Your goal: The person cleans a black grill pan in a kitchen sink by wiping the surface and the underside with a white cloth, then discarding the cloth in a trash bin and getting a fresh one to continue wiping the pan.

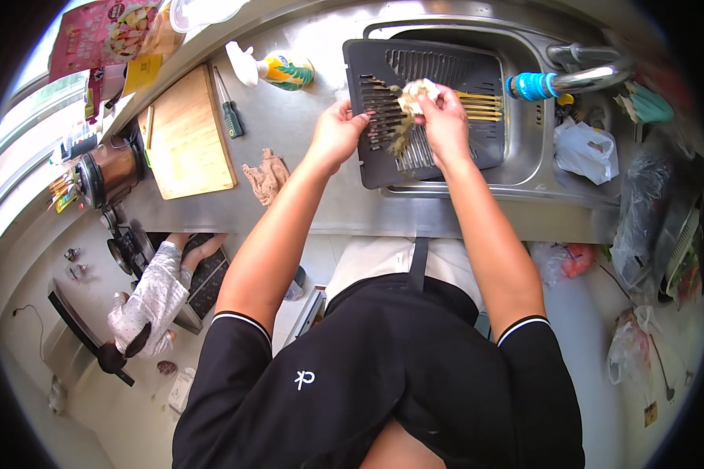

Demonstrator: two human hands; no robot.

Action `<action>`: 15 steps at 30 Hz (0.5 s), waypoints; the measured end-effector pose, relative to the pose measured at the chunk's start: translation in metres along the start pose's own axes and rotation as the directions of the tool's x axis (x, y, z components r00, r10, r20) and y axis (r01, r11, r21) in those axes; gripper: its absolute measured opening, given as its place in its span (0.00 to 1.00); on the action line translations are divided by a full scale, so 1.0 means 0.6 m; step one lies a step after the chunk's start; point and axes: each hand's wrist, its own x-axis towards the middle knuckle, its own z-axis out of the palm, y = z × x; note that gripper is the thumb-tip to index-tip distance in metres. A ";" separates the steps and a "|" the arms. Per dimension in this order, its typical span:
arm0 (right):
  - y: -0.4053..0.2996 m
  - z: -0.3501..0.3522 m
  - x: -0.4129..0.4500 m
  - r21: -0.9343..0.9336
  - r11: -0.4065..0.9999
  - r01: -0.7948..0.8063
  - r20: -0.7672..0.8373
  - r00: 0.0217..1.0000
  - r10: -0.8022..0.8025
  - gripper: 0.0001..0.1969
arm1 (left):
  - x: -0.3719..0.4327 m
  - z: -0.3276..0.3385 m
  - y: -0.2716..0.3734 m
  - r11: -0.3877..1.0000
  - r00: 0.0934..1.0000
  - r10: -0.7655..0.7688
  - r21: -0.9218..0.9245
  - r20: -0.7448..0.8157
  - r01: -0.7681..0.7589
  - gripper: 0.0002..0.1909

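A dark slotted metal panel, which looks like a range hood grille, lies tilted over the left part of the steel sink. My left hand grips the panel's left edge between thumb and fingers. In my right hand is a crumpled whitish wad with brown stains; whether it is paper or cloth I cannot tell. The hand holds it above the middle of the panel. Brown, greasy residue coats the slots below and left of the wad. Some slots on the right look yellow.
A faucet with a blue fitting reaches over the sink's right side. Left on the counter are a spray bottle, a screwdriver, a brown cloth and a wooden cutting board. A white plastic bag sits right. Another person is at lower left.
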 end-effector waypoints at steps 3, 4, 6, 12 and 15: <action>-0.004 0.055 0.015 -0.189 0.921 0.342 -0.020 0.936 -0.351 0.12 | 0.008 0.009 -0.010 0.991 0.995 0.050 0.131 -0.086 -0.039 0.11; 0.002 0.071 0.029 -0.223 0.874 0.432 -0.001 0.897 -0.443 0.11 | 0.010 0.013 -0.012 0.968 0.986 0.105 0.242 -0.128 -0.071 0.10; 0.013 0.090 0.033 -0.371 0.760 0.534 0.076 0.833 -0.548 0.10 | 0.010 0.013 -0.010 0.920 0.977 0.163 0.379 -0.137 -0.100 0.09; 0.019 0.104 0.033 -0.469 0.627 0.622 0.194 0.765 -0.614 0.04 | 0.003 0.016 -0.015 0.858 0.948 0.258 0.495 -0.186 -0.137 0.09; 0.030 0.089 0.044 -0.589 0.550 0.592 0.213 0.770 -0.601 0.05 | 0.002 0.022 -0.014 0.864 0.945 0.261 0.483 -0.197 -0.138 0.08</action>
